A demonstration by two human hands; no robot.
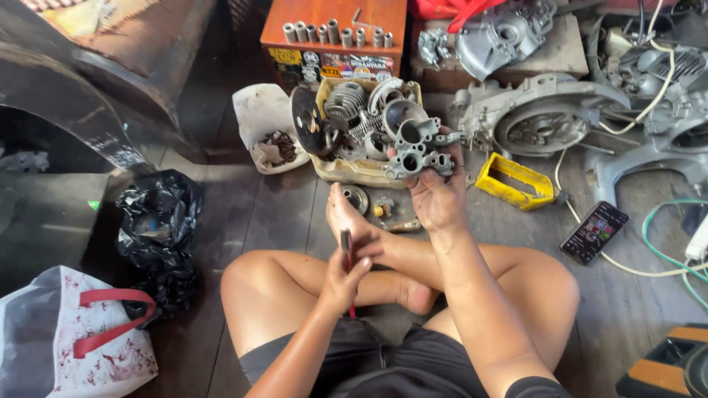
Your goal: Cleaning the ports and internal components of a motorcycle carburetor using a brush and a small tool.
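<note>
Left hand [345,274] grips one red-handled tool [346,247]; right hand [436,193] clasps one grey carburetor body [417,149] above one parts tray [335,168].

Lit phone screen [594,231] on floor right; colourful labels [335,65] on orange box front, possibly stickers.

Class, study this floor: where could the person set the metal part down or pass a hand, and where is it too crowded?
Bare planks lie between the black plastic bag and the left knee, and between the yellow frame and the phone. Crowded: the tray of engine parts ahead, small pieces by the foot, cables at right. The right hand holds the metal part.
</note>
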